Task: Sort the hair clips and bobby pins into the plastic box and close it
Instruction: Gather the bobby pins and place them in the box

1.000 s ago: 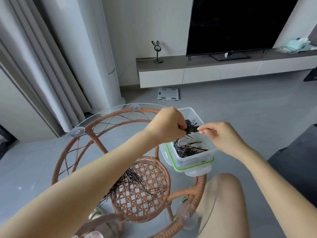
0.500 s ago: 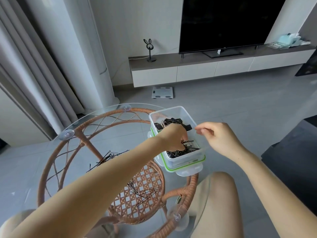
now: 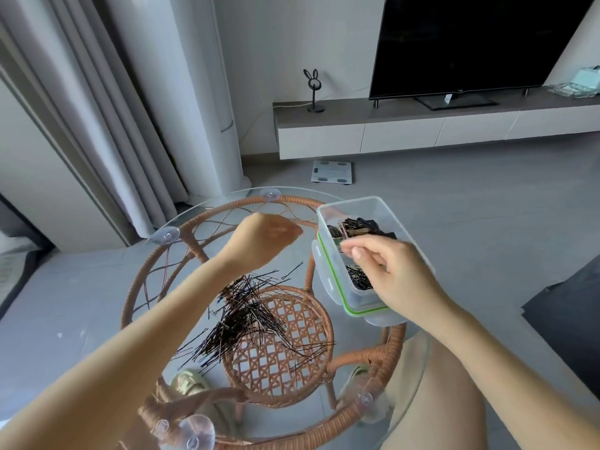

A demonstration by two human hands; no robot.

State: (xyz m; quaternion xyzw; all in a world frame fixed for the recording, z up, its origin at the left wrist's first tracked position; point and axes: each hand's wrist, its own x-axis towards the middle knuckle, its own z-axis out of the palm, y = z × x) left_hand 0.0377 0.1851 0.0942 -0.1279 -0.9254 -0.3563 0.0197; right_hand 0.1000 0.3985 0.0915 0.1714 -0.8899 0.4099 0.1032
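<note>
A clear plastic box (image 3: pixel 363 204) with a green seal stands open at the right edge of the round glass table. Dark hair clips (image 3: pixel 360 227) lie in its far part and black bobby pins (image 3: pixel 358 280) in its near part. A big loose pile of bobby pins (image 3: pixel 242 316) lies on the glass in the middle. My left hand (image 3: pixel 263 238) hovers blurred over the table left of the box, fingers together, nothing visible in it. My right hand (image 3: pixel 393 271) is over the box with fingers curled; I cannot tell whether they pinch anything.
The glass top (image 3: pixel 97 303) rests on a rattan frame (image 3: pixel 156 271) with suction cups. The box sits on its lid (image 3: pixel 384 319) near the table's right rim. My knee (image 3: pixel 431 401) is at the front right. A TV stand and a floor scale lie beyond.
My left hand has come out of the box and moved left over the table. My right hand has shifted over the box. The camera has turned, bringing the pin pile into full view.
</note>
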